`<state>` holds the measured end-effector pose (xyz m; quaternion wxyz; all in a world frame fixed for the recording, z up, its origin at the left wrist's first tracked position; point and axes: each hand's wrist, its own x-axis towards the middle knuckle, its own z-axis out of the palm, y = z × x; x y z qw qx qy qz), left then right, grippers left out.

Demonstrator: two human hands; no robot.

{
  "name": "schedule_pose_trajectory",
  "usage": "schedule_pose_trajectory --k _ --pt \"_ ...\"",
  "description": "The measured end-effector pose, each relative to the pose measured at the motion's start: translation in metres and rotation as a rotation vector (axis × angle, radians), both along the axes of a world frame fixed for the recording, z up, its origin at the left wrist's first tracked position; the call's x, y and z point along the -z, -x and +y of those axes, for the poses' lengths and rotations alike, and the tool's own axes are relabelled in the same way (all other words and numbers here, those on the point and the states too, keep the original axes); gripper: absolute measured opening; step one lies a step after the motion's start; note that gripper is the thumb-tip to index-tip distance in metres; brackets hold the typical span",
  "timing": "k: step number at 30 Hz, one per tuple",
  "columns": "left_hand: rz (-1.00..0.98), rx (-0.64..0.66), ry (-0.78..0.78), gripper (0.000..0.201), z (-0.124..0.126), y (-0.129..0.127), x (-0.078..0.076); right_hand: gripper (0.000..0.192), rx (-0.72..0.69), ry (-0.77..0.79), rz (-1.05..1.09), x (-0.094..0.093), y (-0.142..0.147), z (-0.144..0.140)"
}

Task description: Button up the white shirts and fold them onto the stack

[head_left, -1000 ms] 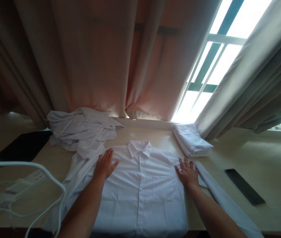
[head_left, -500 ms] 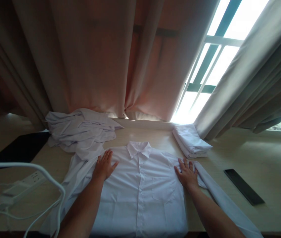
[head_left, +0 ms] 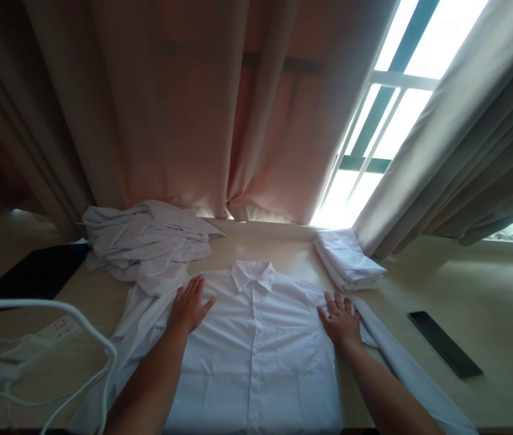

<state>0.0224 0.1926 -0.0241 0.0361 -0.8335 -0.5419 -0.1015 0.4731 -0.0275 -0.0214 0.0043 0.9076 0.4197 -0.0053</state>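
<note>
A white button-up shirt (head_left: 233, 350) lies front side up on the table, its collar pointing away from me and its sleeves out to both sides. My left hand (head_left: 190, 307) rests flat on the shirt's left shoulder area, fingers stretched. On the opposite shoulder, near the top of the sleeve, my right hand (head_left: 340, 319) lies flat with its fingers spread. Neither hand grips the cloth. The shirt's lower hem runs out of view at the bottom edge.
Behind the shirt's left side sits a crumpled heap of white clothes (head_left: 147, 238). A folded white stack (head_left: 347, 260) lies at the back right. Farther right is a dark flat phone-like object (head_left: 445, 344). A power strip (head_left: 52, 335), white cable (head_left: 79, 317) and black sheet (head_left: 32, 272) occupy the left.
</note>
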Motion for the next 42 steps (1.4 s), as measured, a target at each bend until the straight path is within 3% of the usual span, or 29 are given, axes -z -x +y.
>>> schedule_pose_trajectory --k 42 --pt "0.018 -0.004 -0.009 0.074 -0.0015 -0.0022 -0.0017 0.069 0.000 -0.013 0.019 0.0049 -0.0062 0.0008"
